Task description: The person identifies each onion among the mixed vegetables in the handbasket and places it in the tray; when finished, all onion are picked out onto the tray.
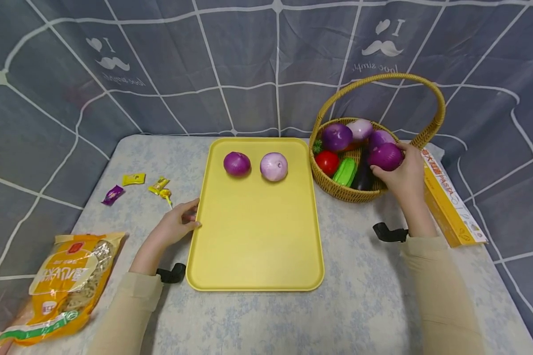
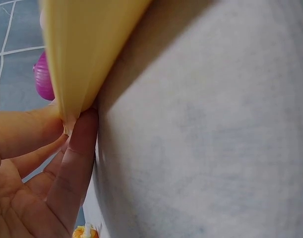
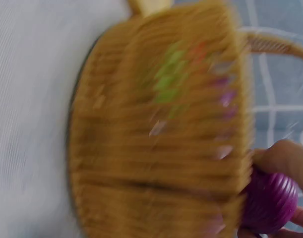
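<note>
A yellow tray (image 1: 255, 236) lies mid-table with a dark purple onion (image 1: 237, 163) and a pale pink onion (image 1: 274, 166) at its far end. My left hand (image 1: 177, 226) pinches the tray's left rim (image 2: 72, 106) between thumb and fingers. My right hand (image 1: 404, 172) grips a purple onion (image 1: 385, 156) over the wicker basket (image 1: 337, 189), and this onion (image 3: 270, 201) shows beside the blurred basket wall (image 3: 156, 144) in the right wrist view. The basket holds more onions, a tomato (image 1: 327, 161), a green vegetable (image 1: 345, 171) and a dark eggplant.
A pasta bag (image 1: 66, 286) lies at the front left. Several wrapped candies (image 1: 133, 179) sit left of the tray. A yellow pasta box (image 1: 448, 202) lies right of the basket. A grey patterned cloth hangs behind the table.
</note>
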A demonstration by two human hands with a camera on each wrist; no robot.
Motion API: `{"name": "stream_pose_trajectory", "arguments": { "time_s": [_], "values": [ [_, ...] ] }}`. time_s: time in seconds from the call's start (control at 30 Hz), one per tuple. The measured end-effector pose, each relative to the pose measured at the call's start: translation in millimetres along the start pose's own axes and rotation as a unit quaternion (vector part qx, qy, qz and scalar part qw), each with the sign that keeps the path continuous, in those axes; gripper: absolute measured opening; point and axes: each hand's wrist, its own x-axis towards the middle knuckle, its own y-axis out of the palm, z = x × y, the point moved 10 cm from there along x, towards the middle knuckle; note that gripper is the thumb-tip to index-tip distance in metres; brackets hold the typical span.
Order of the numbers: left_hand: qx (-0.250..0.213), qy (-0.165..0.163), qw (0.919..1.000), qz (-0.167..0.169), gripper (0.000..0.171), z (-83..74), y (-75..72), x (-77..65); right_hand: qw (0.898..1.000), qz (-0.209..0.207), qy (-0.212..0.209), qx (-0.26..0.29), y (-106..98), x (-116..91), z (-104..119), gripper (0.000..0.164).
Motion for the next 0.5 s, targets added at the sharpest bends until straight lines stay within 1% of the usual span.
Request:
{"name": "stream_pose_trajectory", "arguments": {
  "time_s": [0.07, 0.13, 0.23, 0.33, 0.4, 0.5],
  "values": [
    [0.002, 0.001, 1.0000, -0.001, 0.069, 0.0, -0.1, 0.2, 0.999, 0.006, 0.019, 0.034, 2.3, -6.9, 6.1, 0.086],
    [0.003, 0.001, 1.0000, -0.001, 0.069, 0.1, 0.0, 0.3, 0.997, 0.019, 0.028, 0.069, 8.8, -14.6, 16.3, 0.087],
    [0.003, 0.001, 1.0000, -0.001, 0.069, 0.1, 0.0, 0.4, 0.991, 0.049, 0.015, 0.120, 28.1, -26.0, 37.2, 0.086],
    [0.004, 0.002, 1.0000, -0.001, 0.069, -0.2, -0.3, 0.1, 0.981, 0.097, 0.001, 0.166, 60.4, -37.0, 59.3, 0.083],
    [0.005, 0.004, 1.0000, -0.002, 0.069, -0.5, -0.5, 0.0, 0.971, 0.136, -0.005, 0.197, 88.1, -44.0, 73.2, 0.081],
    [0.007, 0.007, 1.0000, -0.001, 0.069, -1.1, -0.2, -0.7, 0.955, 0.191, -0.011, 0.227, 129.5, -54.8, 96.1, 0.079]
  ]
}}
